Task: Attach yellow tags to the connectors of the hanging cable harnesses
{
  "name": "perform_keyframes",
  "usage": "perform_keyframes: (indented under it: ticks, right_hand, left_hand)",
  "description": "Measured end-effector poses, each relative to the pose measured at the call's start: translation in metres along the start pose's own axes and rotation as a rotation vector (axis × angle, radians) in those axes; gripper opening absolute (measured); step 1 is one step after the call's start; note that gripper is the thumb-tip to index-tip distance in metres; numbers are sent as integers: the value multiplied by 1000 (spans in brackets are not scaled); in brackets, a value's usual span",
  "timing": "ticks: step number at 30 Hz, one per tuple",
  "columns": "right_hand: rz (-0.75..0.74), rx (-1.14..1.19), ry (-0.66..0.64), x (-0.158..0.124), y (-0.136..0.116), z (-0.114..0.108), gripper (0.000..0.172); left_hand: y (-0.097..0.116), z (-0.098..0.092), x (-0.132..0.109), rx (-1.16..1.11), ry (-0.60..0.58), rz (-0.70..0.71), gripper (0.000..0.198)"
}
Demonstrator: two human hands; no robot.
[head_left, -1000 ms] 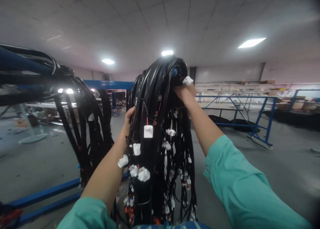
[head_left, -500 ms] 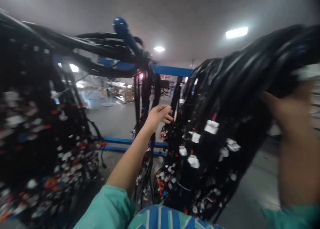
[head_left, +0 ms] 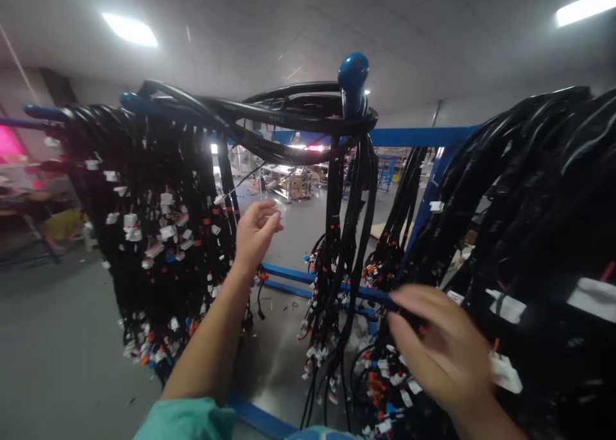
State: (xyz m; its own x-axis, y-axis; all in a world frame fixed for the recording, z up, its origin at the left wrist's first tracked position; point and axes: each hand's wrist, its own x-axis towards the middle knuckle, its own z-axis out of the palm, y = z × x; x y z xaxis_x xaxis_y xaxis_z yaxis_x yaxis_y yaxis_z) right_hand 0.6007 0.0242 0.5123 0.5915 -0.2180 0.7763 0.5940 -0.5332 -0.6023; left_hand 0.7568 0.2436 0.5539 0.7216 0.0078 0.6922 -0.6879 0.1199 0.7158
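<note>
My left hand (head_left: 256,233) is raised in front of me, fingers loosely curved and apart, with nothing in it. It is between the left-hand mass of black wire harnesses (head_left: 163,196) and a thinner harness bundle (head_left: 344,215) hanging in the middle. My right hand (head_left: 440,344), slightly blurred, has thumb and fingers apart and appears to hold nothing. Beside it hangs a thick mass of black harnesses (head_left: 534,215) with white connectors. The middle bundle loops around a blue rounded peg (head_left: 353,77).
A blue frame rail (head_left: 409,136) runs across behind the bundles, with lower blue bars (head_left: 289,272) near the floor. Another harness bundle (head_left: 402,196) hangs at the back right. Farther off are workbenches and boxes (head_left: 299,186). Grey floor (head_left: 62,337) lies at the left.
My view has swung right to left, bringing more of the left harnesses in. My right hand has come away from the right-hand harnesses and lower toward the middle.
</note>
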Motion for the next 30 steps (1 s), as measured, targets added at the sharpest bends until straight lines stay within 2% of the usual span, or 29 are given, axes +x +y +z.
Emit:
perform_keyframes:
  ticks: [3, 6, 8, 10, 12, 16, 19, 23, 26, 30]
  right_hand:
    - [60, 120, -58, 17, -1, 55, 25]
    - [189, 330, -217, 65, 7, 99, 42]
    - [244, 428, -306, 99, 13, 120, 55]
    - [306, 497, -378, 129, 16, 138, 60]
    - [360, 552, -413, 155, 16, 154, 54]
    - [387, 658, -396, 193, 9, 185, 27]
    - [297, 638, -473, 206, 0, 206, 22]
    - [132, 677, -550, 207, -3, 226, 37]
    - [100, 725, -514, 208, 3, 238, 41]
    - [67, 768, -495, 216, 9, 248, 37]
  left_hand:
    - [7, -19, 8, 29, 28, 42, 30]
    - [6, -42, 11, 51, 48, 32, 31]
    - [2, -61, 8, 73, 61, 6, 33]
    - [-1, -83, 1, 110, 100, -35, 35]
    - [-3, -107, -8, 167, 171, -80, 37]
    - [-2, -151, -34, 286, 285, -154, 39]
    - [0, -181, -55, 367, 332, -209, 38]
    - [2, -213, -77, 422, 424, -276, 38]
    - [1, -225, -84, 433, 489, -319, 40]
    - [-6, -228, -81, 444, 511, -355, 42]
